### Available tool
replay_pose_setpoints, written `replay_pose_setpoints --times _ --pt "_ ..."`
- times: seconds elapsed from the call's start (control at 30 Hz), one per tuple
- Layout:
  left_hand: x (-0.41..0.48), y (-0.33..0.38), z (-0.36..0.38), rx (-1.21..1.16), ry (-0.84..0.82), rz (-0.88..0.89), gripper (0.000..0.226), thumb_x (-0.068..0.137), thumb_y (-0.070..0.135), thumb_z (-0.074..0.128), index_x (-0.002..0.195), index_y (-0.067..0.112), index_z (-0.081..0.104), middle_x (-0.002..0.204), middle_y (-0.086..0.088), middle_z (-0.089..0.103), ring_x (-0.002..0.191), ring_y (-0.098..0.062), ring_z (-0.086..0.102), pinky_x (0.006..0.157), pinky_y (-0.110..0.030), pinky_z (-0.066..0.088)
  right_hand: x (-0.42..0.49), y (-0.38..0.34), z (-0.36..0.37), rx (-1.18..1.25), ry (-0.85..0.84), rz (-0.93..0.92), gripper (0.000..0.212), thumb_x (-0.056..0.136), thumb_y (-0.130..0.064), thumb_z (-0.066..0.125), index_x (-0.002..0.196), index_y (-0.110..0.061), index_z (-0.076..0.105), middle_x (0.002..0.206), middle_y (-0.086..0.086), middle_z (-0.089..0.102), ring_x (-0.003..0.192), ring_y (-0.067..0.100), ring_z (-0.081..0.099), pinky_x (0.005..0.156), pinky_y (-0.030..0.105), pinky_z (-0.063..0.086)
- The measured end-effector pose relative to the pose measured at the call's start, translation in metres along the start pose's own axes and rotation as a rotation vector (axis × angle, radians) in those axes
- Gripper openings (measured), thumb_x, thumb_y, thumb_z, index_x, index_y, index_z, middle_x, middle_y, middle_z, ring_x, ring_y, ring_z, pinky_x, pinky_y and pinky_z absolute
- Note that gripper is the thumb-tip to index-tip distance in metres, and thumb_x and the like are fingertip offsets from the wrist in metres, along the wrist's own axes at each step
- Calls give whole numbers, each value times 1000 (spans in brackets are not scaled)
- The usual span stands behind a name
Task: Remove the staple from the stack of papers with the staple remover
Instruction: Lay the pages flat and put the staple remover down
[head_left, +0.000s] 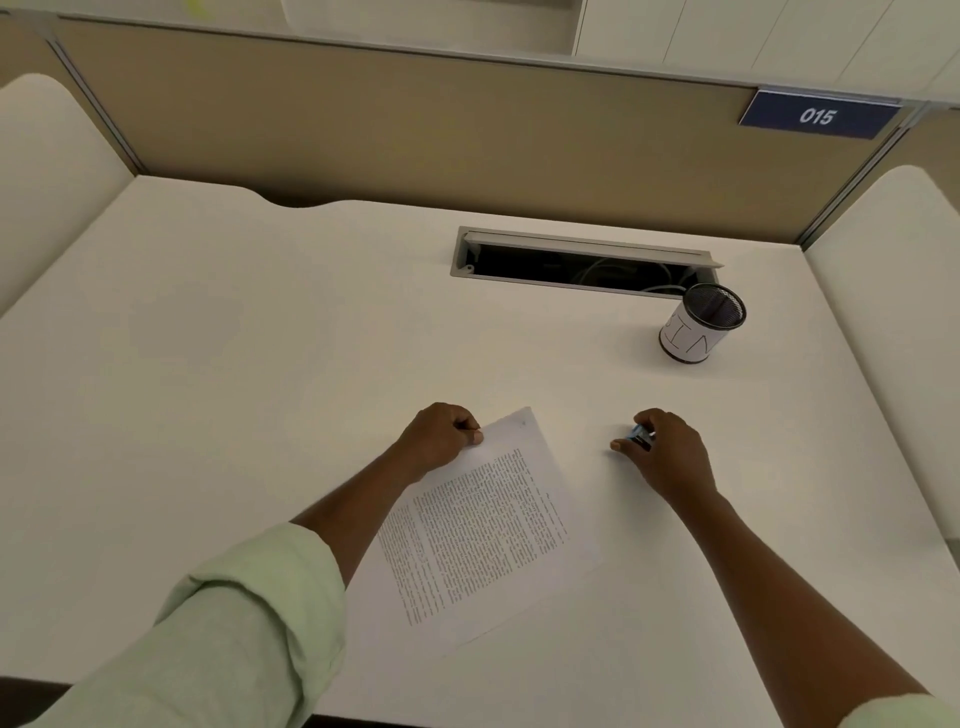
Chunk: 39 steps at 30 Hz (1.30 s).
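Paper stack (483, 535) is lying flat on the white desk (260, 338). It is turned so that its long edges are running diagonally. One corner is pointing away from the person and the nearest corner is sitting close to the desk's front edge. The sheets are thin, white and matte, with dense printed text covering the top page. A faint dark mark near the far corner may be the staple (523, 422), but it is too small to confirm.

The left hand (439, 434) is holding the stack's upper left edge just short of that far corner, with the fingers curled and the thumb tip lying on the paper. A pale green sleeve (234, 623) is sitting rolled on the left forearm.

The right hand (667, 452) is gripping the staple remover (640, 436), a small blue tool mostly hidden between the thumb and the curled fingers. It is positioned to the right of the stack's far corner, and a strip of bare desk is separating it from the paper.

Smooth desk surface is extending to the left of the stack and beyond both hands up to a rectangular cable slot (582, 262). The slot has a grey frame, with pale cables showing inside. A cylindrical black mesh cup (701, 327), wrapped in a white hand-lettered label, is standing at the slot's right end, well apart from the right hand. A tan partition (415, 130) is closing the back edge and is carrying a blue plate (818, 115) reading 015. Rounded white panels are bordering both sides of the desk.
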<state>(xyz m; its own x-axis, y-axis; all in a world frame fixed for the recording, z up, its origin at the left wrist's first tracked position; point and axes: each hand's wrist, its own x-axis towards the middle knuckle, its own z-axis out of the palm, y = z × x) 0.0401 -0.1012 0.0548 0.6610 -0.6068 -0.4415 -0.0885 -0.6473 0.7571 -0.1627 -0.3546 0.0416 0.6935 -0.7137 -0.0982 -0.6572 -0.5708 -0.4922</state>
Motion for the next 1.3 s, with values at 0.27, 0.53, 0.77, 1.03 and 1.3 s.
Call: replay_pose_setpoints --times 0.27,0.53,0.77,1.03,1.3 --pt "1 -9 -3 -197 158 -149 17 87 22 71 72 15 69 83 -3 70 76 -20 60 67 -29 45 -3 6 -2 -54 92 74 54 80 -31 82 124 -10 60 115 17 62 110 39 59 80 43 51" --pt "2 -12 -3 -319 318 -257 12 88 17 69 78 13 70 84 0 67 73 -17 55 63 -26 42 -4 7 -4 -70 77 121 65 78 -42 81 131 -14 57 126 16 58 118 37 54 85 46 51" --pt "7 -19 -1 -411 472 -345 11 89 18 69 83 9 72 88 -6 70 79 -23 60 70 -30 46 -22 2 -1 -87 236 72 62 79 -35 81 130 -9 59 124 21 60 111 45 56 88 50 50" --pt "1 -12 6 -405 597 -381 16 93 19 64 87 6 71 84 -8 68 70 -21 58 62 -28 45 -92 -31 51 -141 43 -325 52 84 -47 71 124 -15 64 125 7 63 110 29 61 92 39 52" --pt "-7 -5 9 -186 584 -309 28 93 30 62 87 3 68 96 -12 74 76 -22 61 64 -30 46 -109 -40 63 -247 -34 -271 65 85 -57 60 136 -16 57 144 7 53 131 29 51 104 41 46"
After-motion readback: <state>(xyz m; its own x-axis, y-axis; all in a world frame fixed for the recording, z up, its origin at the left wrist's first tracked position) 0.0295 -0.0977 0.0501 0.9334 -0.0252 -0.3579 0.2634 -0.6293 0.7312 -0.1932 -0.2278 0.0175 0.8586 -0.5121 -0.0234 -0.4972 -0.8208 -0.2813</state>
